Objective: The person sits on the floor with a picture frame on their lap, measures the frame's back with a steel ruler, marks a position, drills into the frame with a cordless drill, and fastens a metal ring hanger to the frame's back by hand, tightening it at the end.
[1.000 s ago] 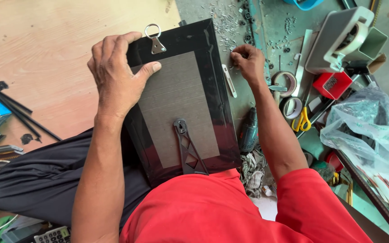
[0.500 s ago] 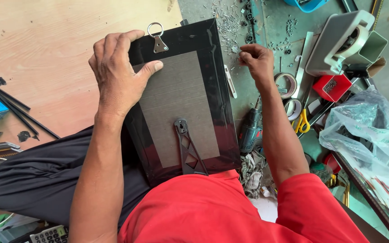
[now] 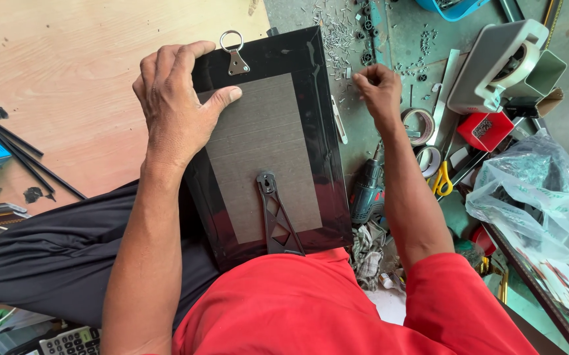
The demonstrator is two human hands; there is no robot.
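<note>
Two hands engaged: left hand [image 3: 178,108] presses flat on the frame [image 3: 268,141]; right hand [image 3: 378,89], now shifted sideways, pinches small nails [image 3: 340,36].

place: framing workshop, floor-level | centre: black frame [image 3: 268,141] face down, hanger ring up | top: loose nails [image 3: 337,29] | right: tape rolls [image 3: 419,125], drill [image 3: 366,190], yellow scissors [image 3: 441,184], tape dispenser [image 3: 501,66] | upper left: plywood board [image 3: 54,72]

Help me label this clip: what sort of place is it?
Probably a picture-framing workshop. The left hand steadies a black picture frame lying back-up, the right hand picks among loose small nails, and a cordless drill lies alongside.
</note>
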